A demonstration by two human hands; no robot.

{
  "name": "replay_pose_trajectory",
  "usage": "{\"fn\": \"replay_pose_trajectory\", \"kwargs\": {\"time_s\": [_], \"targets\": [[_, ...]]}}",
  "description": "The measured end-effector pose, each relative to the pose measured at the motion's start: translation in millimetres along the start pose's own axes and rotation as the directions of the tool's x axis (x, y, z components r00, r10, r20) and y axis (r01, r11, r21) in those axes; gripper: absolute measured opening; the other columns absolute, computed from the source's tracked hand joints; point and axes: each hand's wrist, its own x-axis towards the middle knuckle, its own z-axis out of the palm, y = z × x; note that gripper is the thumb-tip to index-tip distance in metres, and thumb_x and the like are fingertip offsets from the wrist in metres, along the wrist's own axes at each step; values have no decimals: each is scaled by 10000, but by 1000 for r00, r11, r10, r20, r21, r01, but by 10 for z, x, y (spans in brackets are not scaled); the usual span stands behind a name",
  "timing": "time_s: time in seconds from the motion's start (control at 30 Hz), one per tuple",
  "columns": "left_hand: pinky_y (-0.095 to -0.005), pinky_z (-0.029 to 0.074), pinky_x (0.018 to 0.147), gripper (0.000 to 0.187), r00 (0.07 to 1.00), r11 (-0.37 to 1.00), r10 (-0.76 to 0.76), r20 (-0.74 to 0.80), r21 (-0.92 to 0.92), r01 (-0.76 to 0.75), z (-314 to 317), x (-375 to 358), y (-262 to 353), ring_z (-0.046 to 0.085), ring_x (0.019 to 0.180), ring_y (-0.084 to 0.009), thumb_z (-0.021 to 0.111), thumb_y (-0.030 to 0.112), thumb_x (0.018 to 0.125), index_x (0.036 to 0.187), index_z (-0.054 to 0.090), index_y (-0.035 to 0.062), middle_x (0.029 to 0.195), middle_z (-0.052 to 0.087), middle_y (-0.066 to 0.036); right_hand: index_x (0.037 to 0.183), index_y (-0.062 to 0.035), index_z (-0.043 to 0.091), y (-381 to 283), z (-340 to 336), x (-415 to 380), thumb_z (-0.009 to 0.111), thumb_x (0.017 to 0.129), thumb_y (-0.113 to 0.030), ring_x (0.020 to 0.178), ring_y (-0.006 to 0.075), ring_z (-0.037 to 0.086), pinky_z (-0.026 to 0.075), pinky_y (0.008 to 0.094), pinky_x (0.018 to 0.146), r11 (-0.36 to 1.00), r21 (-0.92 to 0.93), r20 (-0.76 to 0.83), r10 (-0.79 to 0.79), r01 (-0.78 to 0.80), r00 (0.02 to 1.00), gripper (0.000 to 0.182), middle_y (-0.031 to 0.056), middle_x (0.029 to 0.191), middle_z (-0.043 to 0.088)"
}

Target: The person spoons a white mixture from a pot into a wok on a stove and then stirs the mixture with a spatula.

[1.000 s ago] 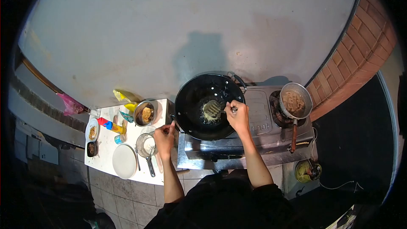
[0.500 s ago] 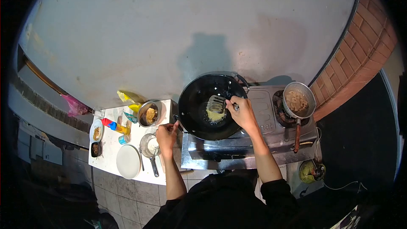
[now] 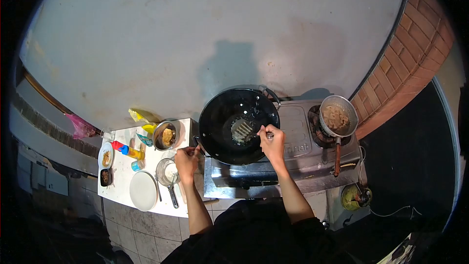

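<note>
A black wok (image 3: 220, 149) sits on the steel gas stove (image 3: 298, 129). My right hand (image 3: 272, 144) is closed around the handle of a slotted spatula (image 3: 243, 129), whose head lies flat in the middle of the wok. Some pale yellow food bubbles in oil around and beneath it, mostly covered by the spatula. At the wok's left edge, my left hand (image 3: 187, 160) is closed with its fingertips on the small side handle (image 3: 196, 141).
At right, a saucepan (image 3: 338, 115) of brownish food rests on the other burner, its wooden handle toward me. The white table (image 3: 124, 193) at left carries a white plate (image 3: 143, 190), a metal pot (image 3: 165, 134), a strainer-like pan (image 3: 163, 168) and sauce bottles (image 3: 132, 152).
The spatula has gone lower and flatter onto the pale food, covering more of it. My left hand stays at the wok's handle. The whole view has shifted slightly.
</note>
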Motion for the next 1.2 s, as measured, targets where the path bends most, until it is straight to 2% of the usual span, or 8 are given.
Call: {"fn": "replay_pose_trajectory", "kwargs": {"time_s": [0.13, 0.27, 0.57, 0.7, 0.77, 0.87, 1.1, 1.2], "targets": [[-341, 444, 544, 270, 999, 999, 41, -12, 4, -41, -31, -7, 30, 585, 513, -244, 754, 236, 760, 795, 702, -27, 592, 615, -142, 621, 30, 487, -82, 23, -23, 631, 798, -32, 454, 275, 561, 386, 346, 463, 976, -151, -9, -159, 156, 987, 236, 182, 523, 497], [-337, 440, 545, 271, 1000, 1000, -4, 13, -3, 4, -36, -2, 55, 567, 504, -227, 752, 235, 764, 802, 703, -29, 581, 609, -140, 623, 24, 496, -120, 30, -34, 632, 765, -43, 503, 348, 563, 405, 372, 485, 988, -106, 40, -109, 113, 993, 207, 186, 559, 531], [-316, 422, 522, 279, 1000, 998, -10, 8, -63, 10, 37, 1, -73, 524, 484, -171, 759, 233, 761, 797, 697, -36, 555, 593, -113, 634, 35, 513, -80, 64, 161, 627, 746, -46, 583, 386, 597, 443, 408, 527, 983, -118, 70, -130, 137, 989, 179, 203, 604, 574], [-306, 414, 510, 267, 1000, 996, -10, 0, -87, 10, 34, 14, -71, 499, 484, -150, 758, 218, 762, 798, 696, -40, 537, 571, -96, 634, 39, 514, -128, -1, 136, 621, 742, -38, 554, 337, 609, 437, 370, 505, 986, -96, 138, -120, 133, 983, 171, 196, 604, 578], [-304, 414, 509, 263, 1000, 996, -21, 11, -83, 21, 18, -2, -43, 494, 487, -144, 755, 212, 764, 801, 696, -41, 538, 570, -92, 616, 40, 507, 34, 28, 165, 625, 742, -27, 508, 277, 603, 417, 338, 483, 979, -150, 83, -127, 138, 988, 185, 183, 572, 565], [-304, 416, 510, 260, 1000, 995, -24, 10, -96, 25, 28, 4, -54, 496, 490, -140, 750, 209, 770, 809, 696, -43, 549, 582, -91, 596, 43, 506, 137, 73, 224, 631, 747, -21, 447, 184, 556, 376, 322, 457, 993, -6, -41, -116, 116, 992, 206, 160, 504, 517], [-303, 443, 546, 260, 999, 994, -40, -10, -100, 39, 7, -59, 11, 562, 524, -147, 743, 210, 781, 829, 698, -42, 604, 635, -123, 604, 48, 514, 33, 113, 147, 637, 749, -28, 474, 166, 568, 397, 319, 472, 997, -7, 23, -75, 75, 997, 205, 168, 532, 542], [-316, 449, 572, 290, 998, 993, -59, 0, -102, 59, -4, -68, 22, 580, 542, -175, 740, 238, 783, 821, 700, -47, 613, 636, -137, 614, 50, 516, 0, 62, 197, 639, 746, -29, 495, 204, 589, 412, 330, 487, 997, -62, 22, -49, 51, 999, 197, 172, 558, 560]]}}
